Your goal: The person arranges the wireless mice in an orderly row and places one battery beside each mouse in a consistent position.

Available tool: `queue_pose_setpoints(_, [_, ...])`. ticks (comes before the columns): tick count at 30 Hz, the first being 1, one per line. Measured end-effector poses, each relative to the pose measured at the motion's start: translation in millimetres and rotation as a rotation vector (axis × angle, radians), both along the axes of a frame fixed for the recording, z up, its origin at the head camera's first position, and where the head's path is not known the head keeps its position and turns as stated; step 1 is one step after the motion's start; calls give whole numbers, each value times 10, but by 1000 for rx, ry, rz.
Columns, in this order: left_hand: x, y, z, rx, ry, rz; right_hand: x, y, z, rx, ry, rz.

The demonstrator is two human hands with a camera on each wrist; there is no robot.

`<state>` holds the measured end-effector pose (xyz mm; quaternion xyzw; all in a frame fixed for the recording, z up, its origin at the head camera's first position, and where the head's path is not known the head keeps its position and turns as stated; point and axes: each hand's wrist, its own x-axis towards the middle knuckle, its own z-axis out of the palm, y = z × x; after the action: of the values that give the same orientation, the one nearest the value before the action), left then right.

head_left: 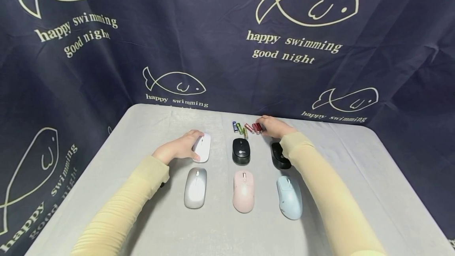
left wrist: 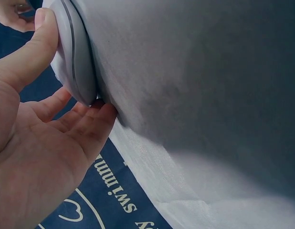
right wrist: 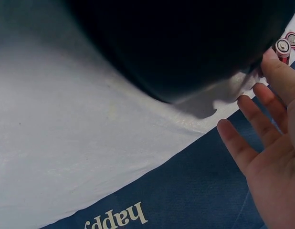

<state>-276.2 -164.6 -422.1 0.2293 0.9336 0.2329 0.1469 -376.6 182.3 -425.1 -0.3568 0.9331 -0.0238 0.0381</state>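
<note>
Left forearm slants toward one o'clock; left hand grips, left thumb opposite curled fingers. Right forearm slants toward eleven; right hand points toward ten, outer fingers loosely extended. Pinch: hidden.

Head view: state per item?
White mouse: upright, in left hand
Silver mouse: upright, untouched
Pink mouse: upright, untouched
Light-blue mouse: upright, untouched
Middle black mouse: upright, untouched
Right black mouse: upright, partly hidden
Blue battery, green batteries: lying
Red batteries: clustered at right hand, grip unclear
</note>
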Motion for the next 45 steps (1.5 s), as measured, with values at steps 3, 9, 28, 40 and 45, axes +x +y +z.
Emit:
queue_pose_setpoints(3, [5, 4, 3, 5, 1, -1, -6, 10, 12, -3, 23, 5])
queue_pose_setpoints(9, [8, 9, 8, 12, 4, -1, -9, 27, 52, 17, 52, -58])
queue_pose_setpoints(28, [-5, 8, -18, 7, 5, -10, 98, 7, 238, 43, 88, -142])
queue_pose_setpoints(40, [-13, -13, -46, 4, 3, -4, 156, -38, 435, -18, 103, -104])
queue_pose_setpoints(45, [-15, -15, -40, 5, 3, -5, 192, -75, 520, -54, 127, -64])
